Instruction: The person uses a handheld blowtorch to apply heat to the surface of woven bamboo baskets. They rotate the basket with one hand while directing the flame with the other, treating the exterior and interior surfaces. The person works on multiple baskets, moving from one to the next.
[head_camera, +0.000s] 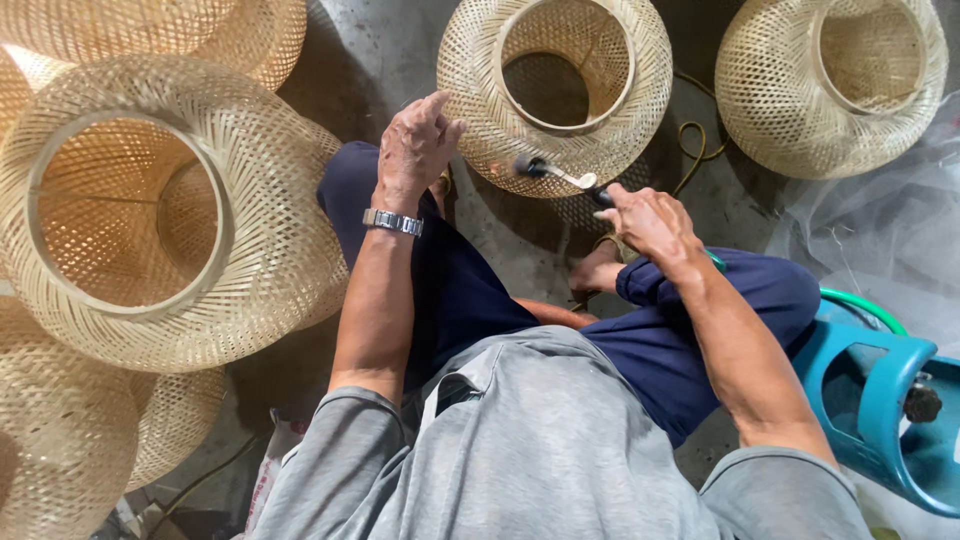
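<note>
A pale woven bamboo shade (480, 90) with a round opening stands on the floor in front of me. My left hand (415, 145), with a metal watch at the wrist, rests its fingertips on the shade's left side. My right hand (645, 215) grips a small hand torch (560, 175) with a dark nozzle. The nozzle points at the shade's lower wall, close to it. My knees in dark blue trousers (700, 330) are bent below both hands.
More woven shades surround me: a large one (270, 230) at left, others stacked behind and below it, and one (770, 110) at top right. A blue gas cylinder (890, 420) with a green hose (860, 305) stands at right. A yellow cord (690, 140) lies on the concrete floor.
</note>
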